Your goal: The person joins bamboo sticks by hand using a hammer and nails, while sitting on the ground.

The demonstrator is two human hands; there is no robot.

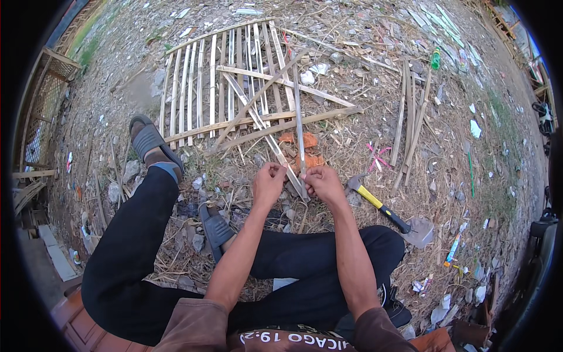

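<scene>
My left hand (pixel 269 184) is closed, thumb and fingers pinching a pale wooden strip (pixel 264 128) near its close end. The strip slants away to the far left over other slats. My right hand (pixel 326 185) pinches the near end of a greyer wooden strip (pixel 298 111), which points almost straight ahead. The two strips come together between my hands. Beyond them lies a slatted wooden panel (pixel 200 88), with a loose slat (pixel 293 125) lying across its near corner. A claw hammer (pixel 375 201) with a yellow and black handle rests right of my right hand.
Orange brick-like pieces (pixel 314 161) lie under the strips. To the right are several loose sticks (pixel 409 117), a pink ribbon-like thing (pixel 378 155), a clear plastic container (pixel 419 232) and a green bottle (pixel 436 59). Stones and litter cover the ground. My sandalled feet (pixel 153 144) are at the left.
</scene>
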